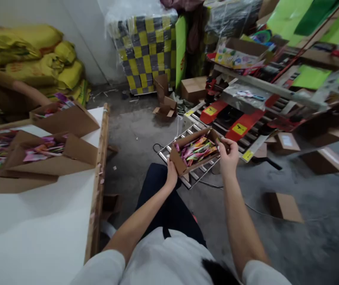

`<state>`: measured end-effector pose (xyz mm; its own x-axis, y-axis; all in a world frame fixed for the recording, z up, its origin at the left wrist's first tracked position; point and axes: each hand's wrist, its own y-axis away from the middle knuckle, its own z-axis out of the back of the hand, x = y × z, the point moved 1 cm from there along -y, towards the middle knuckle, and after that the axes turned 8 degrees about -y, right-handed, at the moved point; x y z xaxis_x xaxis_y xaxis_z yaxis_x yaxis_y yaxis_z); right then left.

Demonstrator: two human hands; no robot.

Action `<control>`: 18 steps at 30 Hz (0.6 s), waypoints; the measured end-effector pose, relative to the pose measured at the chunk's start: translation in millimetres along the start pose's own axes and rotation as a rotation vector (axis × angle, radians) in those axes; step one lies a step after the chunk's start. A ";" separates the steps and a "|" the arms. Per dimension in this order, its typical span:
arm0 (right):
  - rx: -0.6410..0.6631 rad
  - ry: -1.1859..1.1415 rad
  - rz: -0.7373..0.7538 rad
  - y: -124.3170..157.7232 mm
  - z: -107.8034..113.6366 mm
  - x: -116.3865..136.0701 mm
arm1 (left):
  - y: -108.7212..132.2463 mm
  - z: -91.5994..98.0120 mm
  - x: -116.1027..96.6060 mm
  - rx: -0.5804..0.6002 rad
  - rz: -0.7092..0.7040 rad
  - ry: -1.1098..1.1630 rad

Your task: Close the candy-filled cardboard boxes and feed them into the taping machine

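In the middle of the head view is a small open cardboard box [193, 168], filled with colourful wrapped packets [197, 149], pink, yellow and green. My left hand [172, 174] grips its left end, thumb up along the wall. At the opposite end, my right hand [229, 153] has its fingers closed on the box's right edge. The box is slightly tilted over the metal rollers [191, 180] at the near end of a conveyor; whether it rests on them I cannot tell.
A white table [39, 225] at left bears several open boxes [77, 152] of packets; another person's arm [31, 92] reaches there. A red sealing machine [237, 122] stands ahead on the conveyor. Cardboard boxes [288, 208] and a cable lie on the floor. Yellow sacks [39, 67] are piled behind.
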<state>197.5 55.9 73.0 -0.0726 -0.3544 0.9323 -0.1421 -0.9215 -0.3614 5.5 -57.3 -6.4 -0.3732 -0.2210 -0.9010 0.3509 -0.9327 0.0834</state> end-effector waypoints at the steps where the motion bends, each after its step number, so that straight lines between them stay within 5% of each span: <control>1: 0.007 0.032 -0.009 -5.7 11.0 -12.0 | 1.8 -14.5 1.2 -0.016 0.033 -0.001; 4: 0.050 0.144 -0.024 -8.5 29.9 -35.3 | 12.3 -26.2 4.4 -0.127 -0.016 -0.068; 7: 0.073 0.237 0.030 -0.9 30.6 -38.8 | 15.0 -9.4 -5.2 -0.166 -0.392 -0.287; 11: 0.228 0.365 0.140 0.8 21.8 -30.1 | -3.9 -0.9 -35.2 0.158 -0.777 -0.532; 15: 0.474 0.611 0.138 -10.5 13.5 -25.5 | -35.2 -22.8 -52.3 0.358 -0.764 -0.588; 18: 0.504 0.849 0.035 -18.5 -2.3 -26.3 | -51.7 -33.7 -51.4 0.418 -0.662 -0.420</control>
<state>199.8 82.6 55.1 -0.7809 -0.3328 0.5287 0.2965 -0.9423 -0.1552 35.4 11.9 21.2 -0.7016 0.3911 -0.5956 -0.3602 -0.9159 -0.1772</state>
